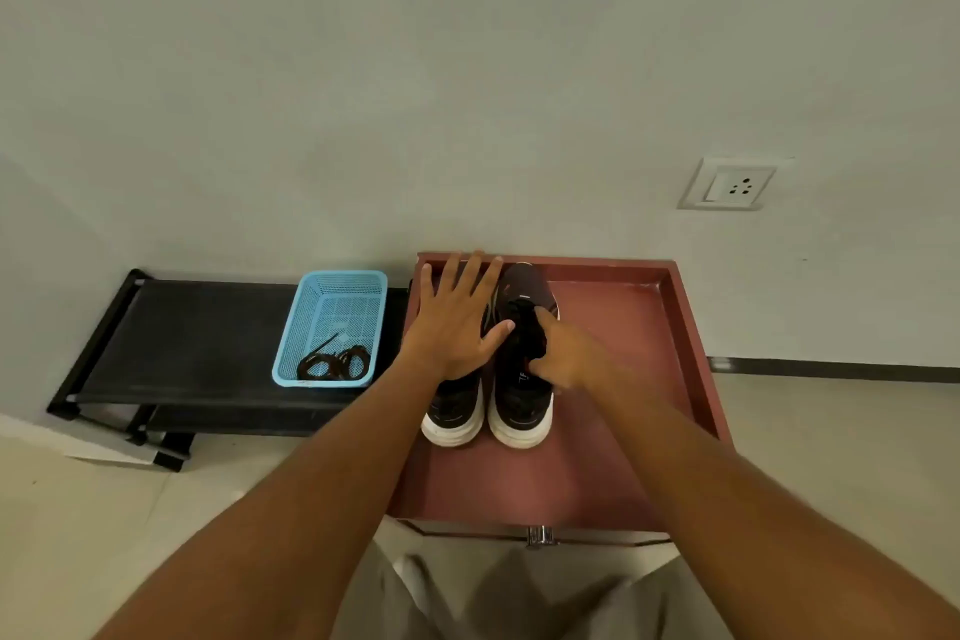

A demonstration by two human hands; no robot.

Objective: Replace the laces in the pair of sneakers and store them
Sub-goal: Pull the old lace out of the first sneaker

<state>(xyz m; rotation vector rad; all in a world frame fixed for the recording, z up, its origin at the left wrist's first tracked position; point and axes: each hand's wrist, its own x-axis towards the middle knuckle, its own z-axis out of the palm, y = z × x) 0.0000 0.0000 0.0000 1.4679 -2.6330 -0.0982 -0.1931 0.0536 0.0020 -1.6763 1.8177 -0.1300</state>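
Two dark sneakers with white soles stand side by side on a reddish table [613, 457], heels toward me. My left hand [457, 322] lies flat with straight, spread fingers over the left sneaker [454, 413], hiding most of it. My right hand [569, 353] has its fingers curled at the lace area of the right sneaker [519, 405]. A coil of black laces [335, 363] lies in a blue mesh basket [332, 291] to the left.
The basket sits on a low black rack [197, 343] against the wall, left of the table. The table has a raised rim along its back and sides. A wall socket [730, 185] is at upper right. My knees show below the table's front edge.
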